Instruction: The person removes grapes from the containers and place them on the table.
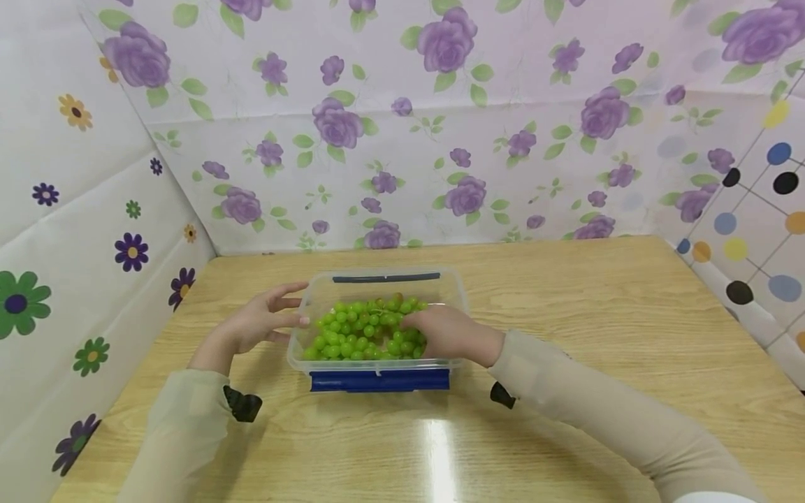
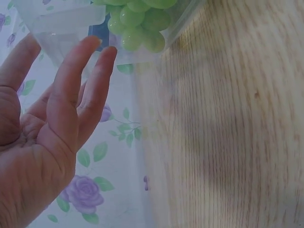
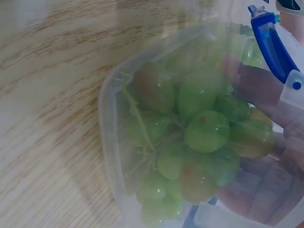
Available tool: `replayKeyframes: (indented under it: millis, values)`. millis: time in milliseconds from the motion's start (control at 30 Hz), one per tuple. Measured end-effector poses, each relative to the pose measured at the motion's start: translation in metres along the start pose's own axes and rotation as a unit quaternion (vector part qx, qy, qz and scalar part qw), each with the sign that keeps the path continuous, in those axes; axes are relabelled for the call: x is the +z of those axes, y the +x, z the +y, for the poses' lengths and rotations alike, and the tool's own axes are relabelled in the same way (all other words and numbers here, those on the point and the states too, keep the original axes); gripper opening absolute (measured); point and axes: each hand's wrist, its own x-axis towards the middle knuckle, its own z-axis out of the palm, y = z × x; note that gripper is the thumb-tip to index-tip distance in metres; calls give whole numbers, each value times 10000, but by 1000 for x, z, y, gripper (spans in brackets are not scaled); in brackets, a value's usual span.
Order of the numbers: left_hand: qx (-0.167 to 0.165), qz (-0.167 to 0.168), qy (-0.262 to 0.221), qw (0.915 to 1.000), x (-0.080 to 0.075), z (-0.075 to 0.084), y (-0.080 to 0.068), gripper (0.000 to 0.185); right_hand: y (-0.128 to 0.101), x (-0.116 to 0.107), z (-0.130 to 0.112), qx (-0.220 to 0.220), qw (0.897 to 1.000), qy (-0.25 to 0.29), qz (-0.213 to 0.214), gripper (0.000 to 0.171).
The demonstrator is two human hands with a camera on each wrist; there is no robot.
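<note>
A clear plastic box [image 1: 376,274] with blue clips stands on the table, holding green grapes [image 1: 352,332] on their stems. Inside its right end is my right hand [image 1: 446,332], its thumb and fingers gripping part of the bunch. Through the cloudy wall, the right wrist view shows those fingers [image 3: 261,190] curled round several grapes [image 3: 206,131], some with brownish patches. My left hand [image 1: 260,323] is at the box's left side, fingers spread and fingertips right at the wall. The left wrist view shows this left hand [image 2: 52,114] with nothing in its palm.
The wooden table [image 1: 566,300] reaches out on both sides of the box. A blue clip [image 1: 380,380] hangs down from the near rim. Flower-printed sheeting [image 1: 402,161] rises behind the table, with more printed sheeting at left and right.
</note>
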Motion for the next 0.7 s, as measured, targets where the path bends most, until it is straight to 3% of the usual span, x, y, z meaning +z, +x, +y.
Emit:
replayKeyframes:
  millis: [433, 700]
  values:
    - [-136, 27, -269, 9995, 1, 1, -2, 85, -2, 2, 4, -177, 9994, 299, 42, 42]
    - [-273, 77, -183, 9994, 1, 2, -1, 86, -3, -5, 3, -36, 9986, 434, -314, 42]
